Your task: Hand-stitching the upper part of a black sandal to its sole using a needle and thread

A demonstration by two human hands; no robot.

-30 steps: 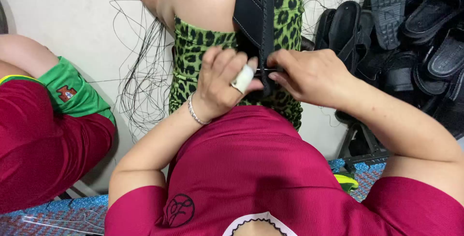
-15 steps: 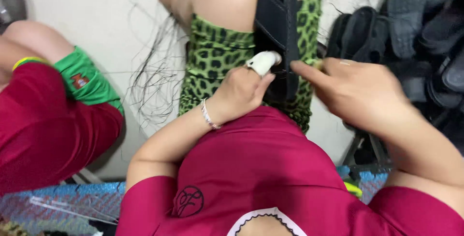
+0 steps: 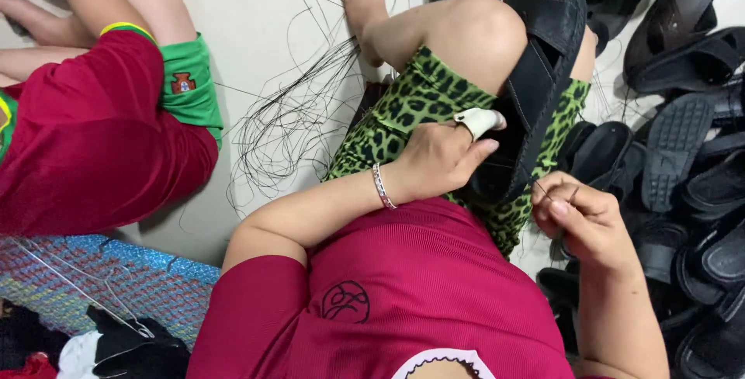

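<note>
Head view, person seated on the floor (image 3: 256, 6), knee raised, leopard-print green shorts. Black sandal (image 3: 535, 76) lies propped on the raised knee and thigh, sole side facing right, straps toward the knee.

Left hand (image 3: 442, 158) curls around the lower edge of the sandal, fingers pressed against it, thumb up; a white fingertip guard (image 3: 477, 121) sits on one finger, touching the strap side. Silver bracelet (image 3: 380, 186) on the left wrist.

Right hand (image 3: 582, 216) is just beside the sandal's heel end, to the right and lower. Fingers bunched together, pinching a thin black thread (image 3: 555, 193); a needle cannot be made out. Thread runs from the fingertips toward the sandal edge.

Loose bundle of black threads (image 3: 287, 115) spreads on the floor left of the knee, near the bare foot (image 3: 365, 3). Pile of black sandals (image 3: 683, 138) fills the right side, close to the right hand, not touching it.

Another person in a red shirt and green shorts (image 3: 93, 131) sits at left, well apart from the sandal. Blue patterned mat (image 3: 116, 278) lower left, dark cloth heap (image 3: 124, 348) at its edge.
</note>
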